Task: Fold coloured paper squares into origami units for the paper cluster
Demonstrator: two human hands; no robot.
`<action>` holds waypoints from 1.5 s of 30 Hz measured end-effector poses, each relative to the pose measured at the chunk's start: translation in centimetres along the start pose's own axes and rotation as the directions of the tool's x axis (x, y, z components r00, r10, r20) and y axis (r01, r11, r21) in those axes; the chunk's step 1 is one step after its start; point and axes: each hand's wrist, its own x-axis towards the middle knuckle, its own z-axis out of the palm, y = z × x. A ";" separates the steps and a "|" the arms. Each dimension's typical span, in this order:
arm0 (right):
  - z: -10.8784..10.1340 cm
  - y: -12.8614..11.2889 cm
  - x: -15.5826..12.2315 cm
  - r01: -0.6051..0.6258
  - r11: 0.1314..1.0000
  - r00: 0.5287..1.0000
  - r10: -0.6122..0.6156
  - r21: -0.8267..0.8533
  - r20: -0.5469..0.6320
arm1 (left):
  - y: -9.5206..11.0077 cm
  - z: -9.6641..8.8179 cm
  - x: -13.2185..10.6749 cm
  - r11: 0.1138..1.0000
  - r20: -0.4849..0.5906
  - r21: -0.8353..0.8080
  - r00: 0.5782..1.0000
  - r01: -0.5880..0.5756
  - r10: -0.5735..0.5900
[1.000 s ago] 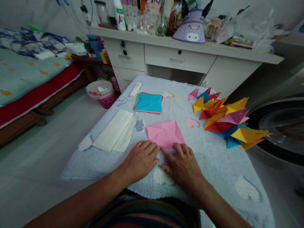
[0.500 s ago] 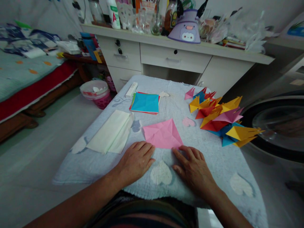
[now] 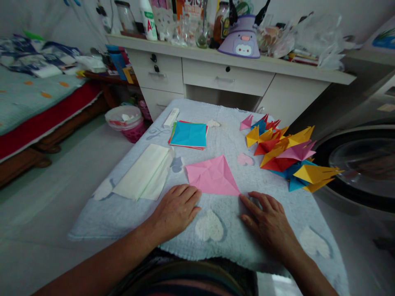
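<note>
A pink origami sheet [image 3: 212, 176], creased and folded along its near edge, lies flat in front of me. My left hand [image 3: 177, 209] rests on the cloth with its fingertips over the sheet's near left corner; its fingers lie flat and hold nothing. At the near right corner, my right hand [image 3: 267, 218] touches the paper with its index fingertip, fingers apart. To the right stands a cluster of folded paper cranes [image 3: 280, 152] in yellow, red, blue and pink. Beyond the pink sheet sits a stack of square paper [image 3: 188, 135], blue on top.
A folded pale cloth or tissue [image 3: 145, 172] lies on the left of the cloth-covered table [image 3: 271, 255]. Behind it is a small white box [image 3: 171, 118]. A pink bin [image 3: 131, 127] stands on the floor at left, a white desk [image 3: 228, 78] at the back, a front-loading washer [image 3: 364, 160] at right.
My right hand has slid right along the sheet's near edge to its right corner. The left hand has stayed in place.
</note>
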 end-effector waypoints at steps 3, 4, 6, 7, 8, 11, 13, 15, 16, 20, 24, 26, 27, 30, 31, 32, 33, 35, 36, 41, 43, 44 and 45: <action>-0.5 0.1 0.9 -0.005 0.997 0.997 0.011 0.079 -0.079 | -0.2 -0.2 0.1 0.998 -0.001 -0.063 1.000 0.002 -0.002; -0.7 -0.1 1.5 -0.008 0.993 0.995 0.020 0.122 -0.101 | -0.4 -0.4 0.3 0.995 -0.004 -0.102 1.000 0.003 -0.003; -1.1 -1.0 2.9 -0.006 0.980 0.992 0.031 0.201 -0.121 | -0.9 -0.9 0.8 0.980 -0.035 -0.197 0.999 0.018 -0.025; -1.2 -1.6 3.7 0.005 0.972 0.993 0.023 0.237 -0.116 | -1.2 -1.2 1.3 0.968 -0.066 -0.247 0.997 0.030 -0.048; -1.2 -2.3 4.5 0.015 0.964 0.994 0.014 0.266 -0.106 | -1.7 -1.5 1.8 0.957 -0.112 -0.286 0.989 0.058 -0.093; -0.6 -4.5 6.8 0.011 0.963 0.999 0.003 0.268 -0.051 | -3.3 -2.0 3.6 0.920 -0.214 -0.312 0.926 0.236 -0.310; 0.0 -5.6 7.9 0.007 0.961 1.000 0.002 0.278 -0.031 | -4.3 -1.7 4.7 0.902 -0.185 -0.319 0.915 0.289 -0.359; 0.7 -6.3 8.7 0.013 0.950 1.000 -0.003 0.311 -0.030 | -4.9 -1.1 5.5 0.888 -0.138 -0.346 0.920 0.302 -0.366; 0.9 -6.6 8.9 0.014 0.942 0.999 -0.003 0.335 -0.035 | -5.0 -0.7 5.8 0.883 -0.126 -0.362 0.923 0.298 -0.363; 1.1 -7.0 9.1 0.047 0.920 0.997 -0.022 0.390 -0.070 | -4.5 0.5 6.2 0.874 -0.161 -0.385 0.911 0.296 -0.379; 0.4 -6.9 8.5 0.083 0.928 0.985 -0.021 0.362 -0.173 | -4.1 0.5 6.1 0.833 -0.176 -0.481 0.902 0.271 -0.395; 0.0 -6.5 8.1 0.079 0.948 0.971 -0.003 0.307 -0.239 | -4.2 0.2 5.9 0.771 -0.147 -0.581 0.898 0.261 -0.416; -0.2 -6.3 7.9 0.075 0.957 0.965 0.001 0.278 -0.263 | -4.2 0.0 5.9 0.723 -0.122 -0.642 0.896 0.257 -0.427; -0.4 -5.5 7.5 0.119 0.959 0.952 -0.038 0.255 -0.302 | -4.2 -0.5 5.5 0.547 -0.041 -0.802 0.893 0.238 -0.449; -0.4 -5.3 7.3 0.141 0.952 0.948 -0.051 0.271 -0.315 | -4.1 -0.7 5.3 0.497 -0.029 -0.838 0.890 0.227 -0.455; -0.3 -5.2 7.2 0.161 0.942 0.943 -0.059 0.294 -0.328 | -4.0 -0.8 5.1 0.456 -0.026 -0.864 0.888 0.211 -0.460; -0.3 -5.0 7.0 0.175 0.932 0.937 -0.058 0.318 -0.344 | -3.8 -1.0 4.8 0.427 -0.030 -0.882 0.882 0.197 -0.470; -0.2 -4.8 6.7 0.188 0.912 0.929 -0.044 0.364 -0.368 | -3.4 -1.2 4.3 0.415 -0.044 -0.892 0.880 0.178 -0.472; -0.2 -4.7 6.6 0.191 0.903 0.926 -0.035 0.384 -0.377 | -3.2 -1.3 3.9 0.432 -0.048 -0.884 0.886 0.177 -0.462; -0.8 -3.9 6.3 0.232 0.843 0.936 -0.057 0.485 -0.348 | -2.3 -2.1 2.1 0.628 -0.118 -0.757 0.906 0.183 -0.407; -1.1 -3.3 6.4 0.245 0.812 0.948 -0.087 0.530 -0.305 | -1.9 -2.3 1.5 0.655 -0.105 -0.733 0.921 0.183 -0.375; -1.0 -3.0 6.4 0.240 0.803 0.958 -0.104 0.546 -0.268 | -1.8 -2.4 1.3 0.669 -0.084 -0.718 0.931 0.191 -0.356; -0.9 -2.7 6.4 0.226 0.801 0.968 -0.121 0.555 -0.220 | -1.6 -2.4 1.2 0.682 -0.059 -0.704 0.942 0.195 -0.330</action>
